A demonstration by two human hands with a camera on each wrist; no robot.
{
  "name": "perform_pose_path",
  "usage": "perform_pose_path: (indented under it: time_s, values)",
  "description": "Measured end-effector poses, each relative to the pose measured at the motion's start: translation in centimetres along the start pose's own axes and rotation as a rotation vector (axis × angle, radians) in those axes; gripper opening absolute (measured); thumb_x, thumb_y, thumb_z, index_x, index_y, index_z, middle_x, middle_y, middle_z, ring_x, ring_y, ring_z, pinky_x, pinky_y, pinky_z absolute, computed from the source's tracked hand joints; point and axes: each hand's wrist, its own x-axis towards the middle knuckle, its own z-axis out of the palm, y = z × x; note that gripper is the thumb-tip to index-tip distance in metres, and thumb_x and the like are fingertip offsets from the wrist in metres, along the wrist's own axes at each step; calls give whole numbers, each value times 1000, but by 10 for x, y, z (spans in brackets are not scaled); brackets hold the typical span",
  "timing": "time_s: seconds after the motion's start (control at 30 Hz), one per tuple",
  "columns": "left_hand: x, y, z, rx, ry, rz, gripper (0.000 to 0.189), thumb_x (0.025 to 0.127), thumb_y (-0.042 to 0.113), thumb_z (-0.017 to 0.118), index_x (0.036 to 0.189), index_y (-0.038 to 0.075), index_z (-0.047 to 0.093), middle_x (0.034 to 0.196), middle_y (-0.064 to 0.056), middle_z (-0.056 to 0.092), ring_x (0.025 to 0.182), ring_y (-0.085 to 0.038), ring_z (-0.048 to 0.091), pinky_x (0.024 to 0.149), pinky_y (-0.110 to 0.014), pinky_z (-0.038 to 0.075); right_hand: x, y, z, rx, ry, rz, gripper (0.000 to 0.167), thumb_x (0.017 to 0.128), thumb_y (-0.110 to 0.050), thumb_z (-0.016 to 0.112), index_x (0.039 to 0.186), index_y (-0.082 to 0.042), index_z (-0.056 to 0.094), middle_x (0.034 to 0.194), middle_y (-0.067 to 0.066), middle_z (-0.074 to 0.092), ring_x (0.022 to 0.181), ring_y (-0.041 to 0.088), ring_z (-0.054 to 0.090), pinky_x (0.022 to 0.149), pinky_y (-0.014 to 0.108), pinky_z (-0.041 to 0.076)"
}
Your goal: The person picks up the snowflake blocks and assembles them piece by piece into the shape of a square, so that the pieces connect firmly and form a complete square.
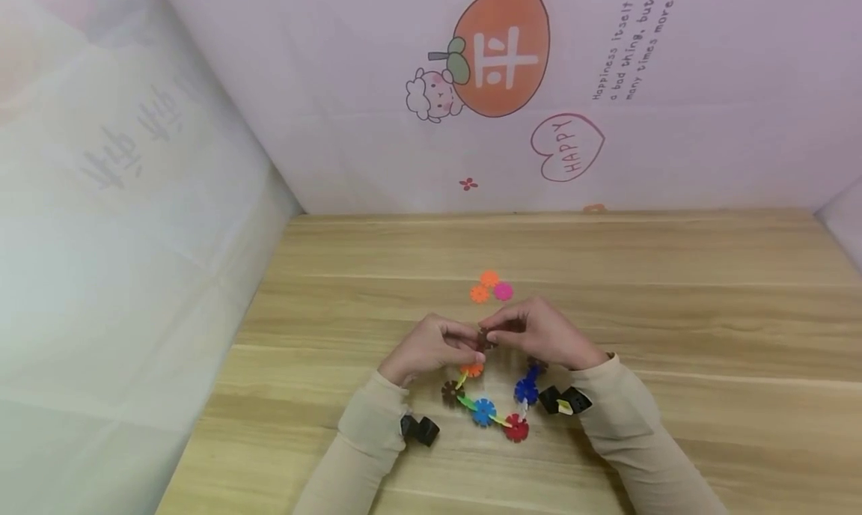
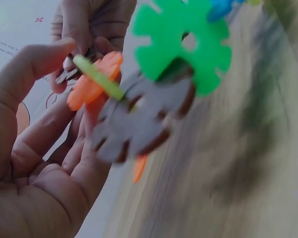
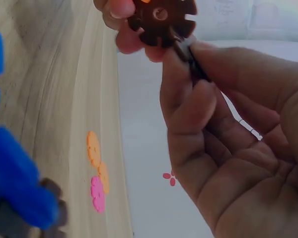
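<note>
My left hand (image 1: 434,346) pinches a brown notched plastic disc (image 3: 161,22) at one end of a chain of interlocking discs. My right hand (image 1: 539,331) holds a second dark disc (image 3: 188,57) edge-on between thumb and fingers, right at the notches of the brown one. From the left fingers the chain runs through an orange disc (image 2: 97,82), a yellow one (image 2: 99,77), another brown one (image 2: 139,116) and a green one (image 2: 184,44). Farther along are a light-blue disc (image 1: 483,412), a red disc (image 1: 516,427) and a dark-blue disc (image 1: 526,391), curving back toward the right wrist.
Two loose orange discs (image 1: 480,294) and a pink disc (image 1: 503,291) lie on the wooden table (image 1: 707,313) beyond the hands. A printed cloth wall (image 1: 364,126) stands behind the table, with another cloth (image 1: 135,275) along the left.
</note>
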Motion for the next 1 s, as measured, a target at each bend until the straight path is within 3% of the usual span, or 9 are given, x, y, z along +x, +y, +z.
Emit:
perform_pose_path:
  time_s: [0.2, 0.43, 0.57, 0.77, 1.0]
  values:
    - [-1, 1, -2, 20, -56, -10, 39, 85, 17, 78, 121, 6, 68, 112, -9, 72, 97, -17, 70, 87, -32, 57, 0, -1, 0, -45, -6, -41, 20, 91, -6, 69, 111, -6, 72, 100, 5, 76, 88, 11, 70, 76, 28, 58]
    - [-2, 2, -3, 64, 2, 12, 30, 94, 29, 68, 117, 9, 71, 111, -7, 73, 98, -16, 69, 89, -32, 56, 0, 0, 1, -18, 12, -33, 17, 95, -12, 66, 110, -10, 72, 100, 1, 75, 90, 12, 69, 77, 26, 57]
    - [-2, 2, -3, 83, 37, 2, 25, 94, 26, 68, 112, 9, 72, 108, -7, 74, 95, -15, 69, 87, -30, 56, -2, 6, -6, -39, 77, 20, 23, 97, -17, 63, 115, -6, 71, 105, 5, 74, 92, 17, 69, 79, 28, 58]
    - [-3, 3, -3, 47, 69, -5, 21, 92, 18, 70, 108, 5, 72, 103, -8, 74, 88, -13, 70, 83, -30, 58, -6, 20, -22, -166, 219, 81, 23, 94, -13, 66, 114, -3, 70, 108, 9, 73, 92, 19, 67, 80, 30, 57]
    - [-4, 6, -4, 18, 84, -4, 16, 91, 13, 70, 103, 2, 71, 94, -9, 74, 74, -11, 68, 75, -38, 60, -5, 40, -29, -249, 265, 98, 24, 92, -8, 68, 113, 2, 70, 103, 14, 74, 91, 24, 69, 81, 41, 58]
